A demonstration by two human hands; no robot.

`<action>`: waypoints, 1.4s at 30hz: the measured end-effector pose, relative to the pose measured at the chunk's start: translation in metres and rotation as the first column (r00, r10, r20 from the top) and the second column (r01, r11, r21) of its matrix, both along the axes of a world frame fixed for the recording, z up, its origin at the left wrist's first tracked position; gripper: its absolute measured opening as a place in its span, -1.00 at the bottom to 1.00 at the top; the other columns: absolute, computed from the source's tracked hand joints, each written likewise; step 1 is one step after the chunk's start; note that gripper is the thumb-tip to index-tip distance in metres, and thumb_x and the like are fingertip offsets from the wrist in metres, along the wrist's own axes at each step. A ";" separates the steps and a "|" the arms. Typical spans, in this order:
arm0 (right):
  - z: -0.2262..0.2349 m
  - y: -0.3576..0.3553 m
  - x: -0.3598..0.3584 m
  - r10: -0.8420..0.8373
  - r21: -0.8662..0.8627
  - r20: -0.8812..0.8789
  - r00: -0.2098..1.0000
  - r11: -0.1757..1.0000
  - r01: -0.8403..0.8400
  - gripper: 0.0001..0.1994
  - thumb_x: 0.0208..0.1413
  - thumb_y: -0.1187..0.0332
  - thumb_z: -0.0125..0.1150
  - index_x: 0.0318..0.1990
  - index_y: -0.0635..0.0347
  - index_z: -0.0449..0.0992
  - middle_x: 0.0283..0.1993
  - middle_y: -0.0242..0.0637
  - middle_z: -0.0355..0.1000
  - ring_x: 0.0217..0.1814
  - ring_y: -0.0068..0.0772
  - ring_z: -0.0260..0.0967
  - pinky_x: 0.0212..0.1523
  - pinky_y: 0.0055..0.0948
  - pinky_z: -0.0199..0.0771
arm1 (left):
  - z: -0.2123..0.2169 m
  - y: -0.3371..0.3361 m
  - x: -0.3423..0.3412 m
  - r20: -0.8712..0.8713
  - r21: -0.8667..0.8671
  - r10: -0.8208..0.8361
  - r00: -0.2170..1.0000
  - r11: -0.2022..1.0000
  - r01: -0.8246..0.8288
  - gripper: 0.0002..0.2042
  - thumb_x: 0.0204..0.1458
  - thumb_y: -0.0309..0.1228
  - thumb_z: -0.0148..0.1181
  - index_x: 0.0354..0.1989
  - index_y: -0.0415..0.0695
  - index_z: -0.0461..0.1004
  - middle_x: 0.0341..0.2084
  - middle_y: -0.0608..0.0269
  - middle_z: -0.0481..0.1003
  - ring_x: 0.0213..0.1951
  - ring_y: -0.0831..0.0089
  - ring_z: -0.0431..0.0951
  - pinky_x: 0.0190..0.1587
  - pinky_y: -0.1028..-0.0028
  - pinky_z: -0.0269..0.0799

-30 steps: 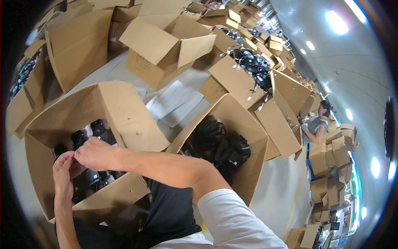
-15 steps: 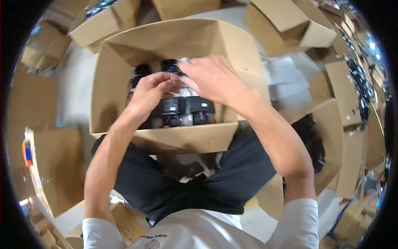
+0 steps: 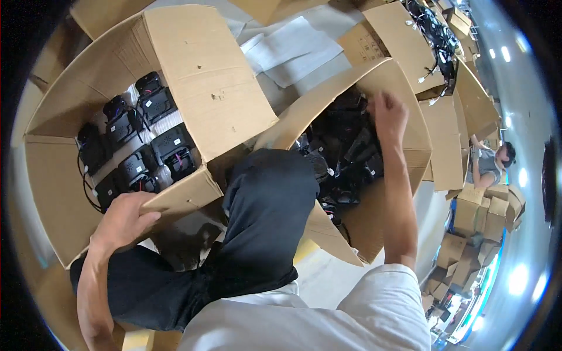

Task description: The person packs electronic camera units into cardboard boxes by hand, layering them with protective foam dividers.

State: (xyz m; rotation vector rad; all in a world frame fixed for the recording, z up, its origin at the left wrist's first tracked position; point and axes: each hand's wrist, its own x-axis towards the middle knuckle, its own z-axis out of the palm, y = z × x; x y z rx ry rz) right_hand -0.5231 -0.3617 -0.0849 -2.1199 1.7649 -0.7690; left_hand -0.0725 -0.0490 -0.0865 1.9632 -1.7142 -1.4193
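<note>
My left hand is closed over the near rim of a large cardboard box, its thumb outside the wall. Inside that box, black boxy electronic devices with cables lie in rows, with clear or white wrapping between them. My right hand is over the far right part of a second cardboard box, its fingers curled and slightly blurred. Whether anything is in those fingers is hidden. Below it lies a jumbled heap of black devices and cables.
White sheets lie on the floor beyond the boxes. At the upper right, another cardboard box has black cabled parts at its edge. Farther right, a person is among stacked cartons. My knee is between the two boxes.
The view has swung right. Both hands were together over the rows of devices; now the left grips that box's near rim and the right has moved across to the second box.
</note>
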 end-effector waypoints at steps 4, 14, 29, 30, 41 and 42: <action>-0.133 0.032 -0.078 0.253 0.244 -0.319 0.913 0.953 -0.178 -0.70 0.19 0.22 0.20 -0.12 0.30 0.58 -0.20 0.03 0.56 -0.04 -0.08 0.53 -0.02 -0.22 0.47 | -0.014 -0.003 0.006 -0.027 -0.037 -0.112 0.993 0.993 0.111 -0.69 0.04 -0.35 0.30 -0.04 -0.20 0.58 -0.18 -0.06 0.59 -0.08 -0.06 0.57 0.01 0.13 0.47; -0.279 0.084 -0.146 0.440 0.438 -0.073 0.895 0.821 -0.367 -0.53 0.15 0.35 0.31 0.18 0.38 0.42 0.06 -0.07 0.46 0.08 -0.14 0.40 0.12 -0.29 0.43 | -0.027 0.016 0.019 0.075 -0.078 -0.110 0.991 0.990 0.116 -0.59 0.15 -0.21 0.22 0.08 -0.23 0.47 -0.11 -0.04 0.56 0.02 -0.03 0.53 0.09 0.09 0.44; 0.001 0.077 0.106 0.302 -0.039 0.438 0.847 0.947 -0.318 -0.71 0.34 0.32 0.15 -0.01 0.43 0.55 -0.13 -0.23 0.54 -0.17 -0.50 0.46 -0.06 -0.50 0.49 | -0.038 0.019 0.010 0.240 -0.361 -0.174 0.955 0.897 0.254 -0.72 0.00 -0.25 0.37 -0.30 -0.24 0.57 -0.30 -0.01 0.62 -0.14 0.02 0.63 -0.10 0.13 0.56; 0.009 0.089 0.141 0.380 0.099 0.332 0.863 0.896 -0.433 -0.68 0.34 0.33 0.14 0.06 0.45 0.50 -0.04 -0.15 0.52 -0.03 -0.39 0.47 0.06 -0.43 0.46 | -0.040 0.024 0.012 0.254 -0.382 -0.163 0.953 0.889 0.254 -0.73 -0.02 -0.26 0.38 -0.30 -0.23 0.59 -0.30 0.00 0.63 -0.15 0.04 0.64 -0.11 0.14 0.56; -0.012 0.081 0.269 0.914 0.667 -0.035 0.403 0.322 -0.672 -0.40 0.27 0.21 0.14 0.34 0.43 0.21 0.31 0.05 0.34 0.36 -0.15 0.28 0.36 -0.27 0.24 | -0.046 0.006 -0.008 0.298 -0.473 -0.037 0.954 0.862 0.181 -0.78 -0.09 -0.33 0.37 -0.25 -0.09 0.66 -0.25 0.07 0.65 -0.12 0.09 0.65 -0.13 0.14 0.58; -0.015 0.087 0.287 0.909 0.715 -0.059 0.413 0.327 -0.618 -0.43 0.25 0.21 0.14 0.30 0.42 0.28 0.30 -0.01 0.37 0.34 -0.16 0.29 0.35 -0.28 0.25 | -0.046 0.013 -0.001 0.295 -0.458 -0.051 0.954 0.869 0.188 -0.74 -0.05 -0.31 0.34 -0.17 -0.08 0.64 -0.23 0.06 0.64 -0.12 0.09 0.65 -0.13 0.13 0.57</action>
